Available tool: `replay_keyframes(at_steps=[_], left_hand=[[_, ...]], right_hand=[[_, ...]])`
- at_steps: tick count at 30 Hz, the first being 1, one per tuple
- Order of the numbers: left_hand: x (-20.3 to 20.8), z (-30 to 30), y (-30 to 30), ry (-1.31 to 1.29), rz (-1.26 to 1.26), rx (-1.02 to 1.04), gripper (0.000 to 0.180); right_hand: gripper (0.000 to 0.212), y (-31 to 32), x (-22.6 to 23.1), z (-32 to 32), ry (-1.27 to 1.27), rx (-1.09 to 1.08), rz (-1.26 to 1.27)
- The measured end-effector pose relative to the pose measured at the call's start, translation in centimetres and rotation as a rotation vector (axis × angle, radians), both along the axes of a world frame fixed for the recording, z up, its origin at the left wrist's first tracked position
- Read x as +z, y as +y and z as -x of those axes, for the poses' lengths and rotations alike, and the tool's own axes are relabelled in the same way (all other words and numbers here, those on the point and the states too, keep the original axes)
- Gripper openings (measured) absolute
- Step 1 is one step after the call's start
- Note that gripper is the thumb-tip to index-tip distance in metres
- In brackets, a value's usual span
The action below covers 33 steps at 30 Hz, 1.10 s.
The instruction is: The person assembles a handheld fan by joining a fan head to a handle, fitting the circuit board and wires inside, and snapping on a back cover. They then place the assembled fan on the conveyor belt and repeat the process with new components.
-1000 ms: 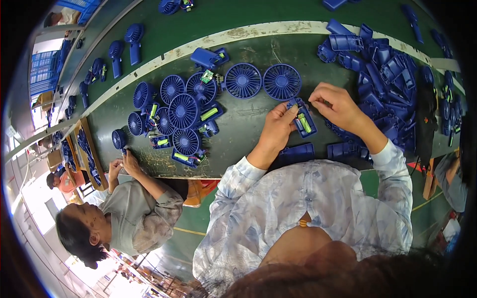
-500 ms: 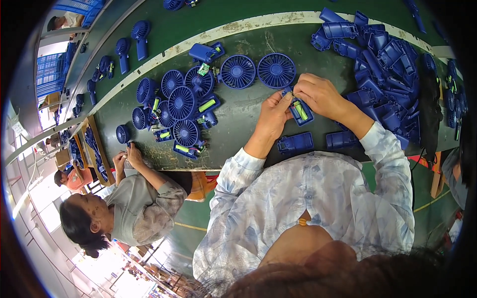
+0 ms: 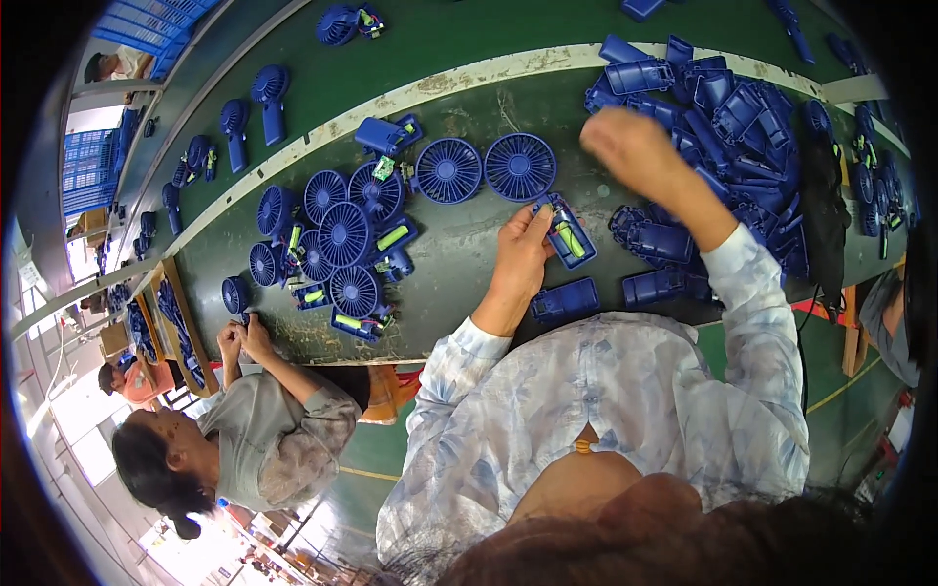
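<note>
My left hand (image 3: 524, 252) grips an opened blue fan handle (image 3: 576, 250), thumb on its upper end. A yellow-green battery (image 3: 566, 234) lies in the handle's hollow. Just beyond the handle is a round blue fan head (image 3: 521, 167); whether the two are joined is hard to make out. My right hand (image 3: 625, 146) is raised near the pile of blue handle shells (image 3: 738, 117), smeared by motion, so its fingers and anything in them cannot be read. Close to my body lies a blue shell (image 3: 565, 300), and more shells (image 3: 650, 237) sit below my right forearm.
Left of my hands stand a second fan head (image 3: 449, 170) and a cluster of fans (image 3: 345, 233) with exposed batteries and wires. A co-worker's hands (image 3: 244, 339) hold a small fan at the table's left end. Beyond the pale strip, fans lie on a green surface (image 3: 430, 44).
My right hand has left the fan handle and moved up and right toward the shell pile. My left hand still grips the handle. The whole view has shifted slightly.
</note>
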<state>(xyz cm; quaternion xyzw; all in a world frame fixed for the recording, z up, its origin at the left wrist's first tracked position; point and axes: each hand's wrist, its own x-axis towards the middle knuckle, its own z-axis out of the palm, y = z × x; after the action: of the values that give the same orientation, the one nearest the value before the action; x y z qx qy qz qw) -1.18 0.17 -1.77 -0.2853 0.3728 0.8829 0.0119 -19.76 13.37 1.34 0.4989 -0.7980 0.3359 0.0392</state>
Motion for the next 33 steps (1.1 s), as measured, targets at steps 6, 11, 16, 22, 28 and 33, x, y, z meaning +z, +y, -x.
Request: replay_keyframes(at_steps=[6,11,16,22,28,33], left_hand=[[0.5,0.0,-0.4,0.007,-0.051,0.002,0.022],[0.6,-0.1,-0.6,0.051,-0.112,-0.018,0.021],[0.6,-0.2,-0.7,0.051,-0.117,-0.008,0.020],[0.6,0.0,-0.4,0.055,-0.106,0.006,0.020],[-0.1,0.0,-0.5,0.057,-0.087,-0.010,0.024],[0.0,-0.3,-0.6,0.043,-0.092,0.012,0.025]], right_hand=[[0.043,-0.4,0.5,4.7,0.515,-0.093,-0.397],[0.047,-0.9,-0.5,6.1,0.568,0.141,-0.573],[0.061,-0.4,2.5,4.5,0.403,0.155,-0.148],[0.045,0.5,2.7,1.7,-0.530,0.095,0.067],[0.045,-0.3,0.9,1.8,-0.506,0.151,-0.193],[0.049,-0.1,2.6,-0.4,0.271,-0.173,-0.290]])
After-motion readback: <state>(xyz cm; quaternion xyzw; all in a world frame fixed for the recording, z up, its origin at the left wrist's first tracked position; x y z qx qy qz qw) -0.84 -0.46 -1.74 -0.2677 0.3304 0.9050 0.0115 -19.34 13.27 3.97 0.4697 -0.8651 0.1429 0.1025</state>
